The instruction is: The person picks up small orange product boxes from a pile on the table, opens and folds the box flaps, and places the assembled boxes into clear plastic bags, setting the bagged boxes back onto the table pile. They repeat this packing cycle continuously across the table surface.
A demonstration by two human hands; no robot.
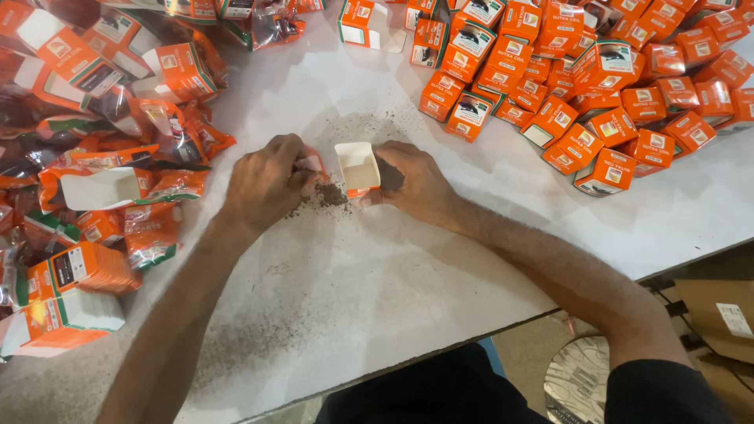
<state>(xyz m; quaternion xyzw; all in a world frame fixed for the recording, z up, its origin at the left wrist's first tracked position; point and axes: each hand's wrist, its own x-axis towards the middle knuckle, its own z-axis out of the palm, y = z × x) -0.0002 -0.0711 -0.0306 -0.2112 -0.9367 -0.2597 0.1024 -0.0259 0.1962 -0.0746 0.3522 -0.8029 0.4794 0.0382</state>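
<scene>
My right hand (416, 182) grips a small open orange carton (357, 167), lying on its side on the white table (377, 267) with its white inside facing me. My left hand (267, 182) is closed around a small orange packet (314, 163) just left of the carton's mouth. A little heap of dark brown powder (330, 194) lies on the table between the two hands, below the carton's opening. Both forearms reach in from the near edge.
A large pile of closed small orange cartons (597, 86) fills the far right of the table. Crumpled orange foil packets and flattened cartons (118, 141) crowd the left side. Powder dust (236, 345) streaks the near table. A cardboard box (719, 314) stands below the table's right edge.
</scene>
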